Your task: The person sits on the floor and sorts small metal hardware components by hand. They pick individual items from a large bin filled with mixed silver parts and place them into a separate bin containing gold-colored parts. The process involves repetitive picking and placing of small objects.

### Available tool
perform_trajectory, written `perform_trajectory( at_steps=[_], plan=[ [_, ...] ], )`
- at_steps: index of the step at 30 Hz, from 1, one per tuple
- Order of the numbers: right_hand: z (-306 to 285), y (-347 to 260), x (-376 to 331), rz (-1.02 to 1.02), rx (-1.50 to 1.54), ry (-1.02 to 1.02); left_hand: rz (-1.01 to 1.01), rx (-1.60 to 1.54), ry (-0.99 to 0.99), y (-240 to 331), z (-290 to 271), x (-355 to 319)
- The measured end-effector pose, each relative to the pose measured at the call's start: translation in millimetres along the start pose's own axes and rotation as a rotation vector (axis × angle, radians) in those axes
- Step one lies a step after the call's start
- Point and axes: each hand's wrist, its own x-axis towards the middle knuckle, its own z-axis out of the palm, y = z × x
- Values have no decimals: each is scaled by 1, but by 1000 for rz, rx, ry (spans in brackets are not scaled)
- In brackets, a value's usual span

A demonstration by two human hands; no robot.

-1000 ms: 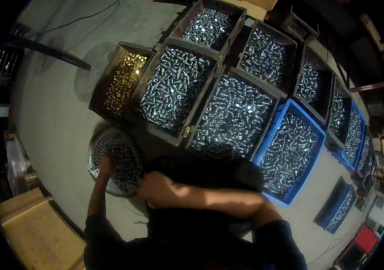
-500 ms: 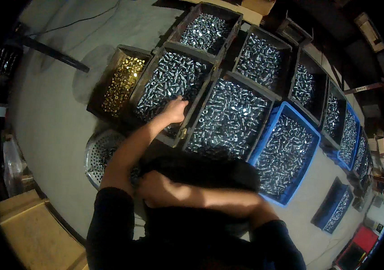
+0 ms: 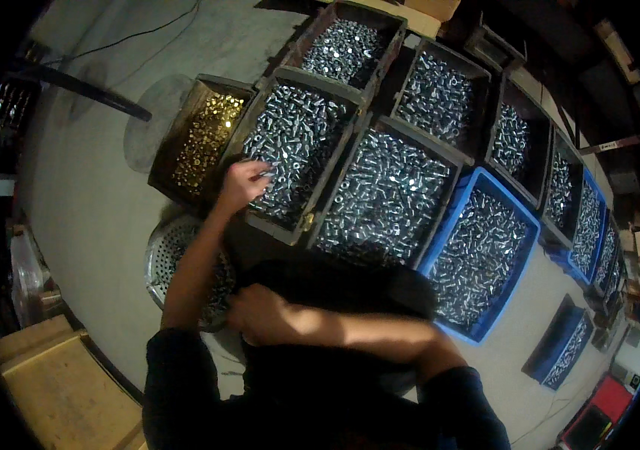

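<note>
The left hand (image 3: 245,184) hangs over the left edge of one dark box (image 3: 271,229) of silver pieces (image 3: 290,127) at the upper middle of the frame, its grip bent with the fingertips pointing right, over the pieces. The right hand (image 3: 260,315) is curled at the lower middle, just beside the one colander (image 3: 156,277); with fingers so small and dim, I cannot tell whether either grip is clamped on anything. The colander stands left of the middle, more silver pieces inside, the left forearm crossing above it. One box of gold pieces (image 3: 211,135) adjoins the first box at upper left. Five more dark boxes (image 3: 440,214) of silver pieces can be counted from the top middle rightward. Three blue bins hold silver pieces too: one large (image 3: 515,271) right of the middle, one far right, one small (image 3: 548,337) at lower right.
</note>
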Motion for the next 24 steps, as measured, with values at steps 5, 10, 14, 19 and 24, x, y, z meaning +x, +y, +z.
perform_trajectory(
  at_steps=[5,10,14,19,24],
  plan=[
    [9,0,-2,-104,-3,261,-336,210,150,-53,-97,-136],
    [18,2,-2,-135,3,391,-340,789,-75,-69,-106,-233],
    [14,0,-2,-123,5,320,7,949,34,-79,-110,-217],
    [12,-5,1,-66,-125,227,234,601,212,-5,-69,-28],
    [17,-2,5,-51,-118,158,366,730,16,6,-16,122]
  ],
)
